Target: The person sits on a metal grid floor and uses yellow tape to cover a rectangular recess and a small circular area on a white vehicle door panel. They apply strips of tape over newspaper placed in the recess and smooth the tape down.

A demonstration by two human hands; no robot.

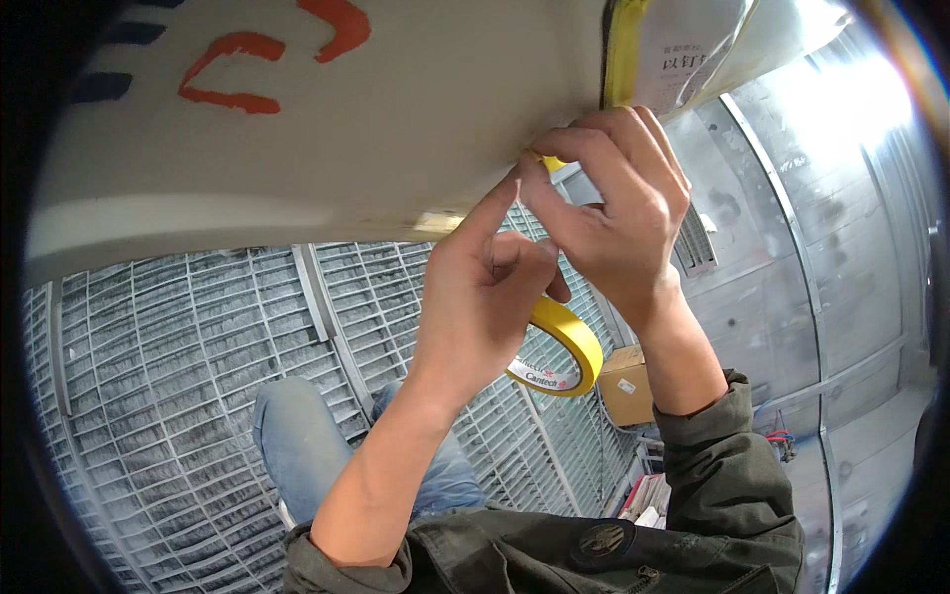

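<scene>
A large off-white curved panel [396, 119] with red painted marks spans the top of the view. At its lower edge my right hand [618, 193] is closed, thumb and fingertips pinched around a small bit of yellow tape [554, 162]. Just left of it, my left hand [475, 307] has its index finger stretched up to the same edge. Its other fingers are curled on a roll of yellow tape [584, 342], which hangs beside the palm. A pale yellow strip [438, 222] shows on the panel edge. More yellow tape [621, 59] runs up the panel's right side.
Clear plastic film with a printed sheet [693, 49] hangs at the upper right. Below lies a metal grating floor [178, 376]. A cardboard box [626, 386] stands beyond my right forearm, near red and blue hoses [781, 439]. Metal wall panels [841, 218] rise at right.
</scene>
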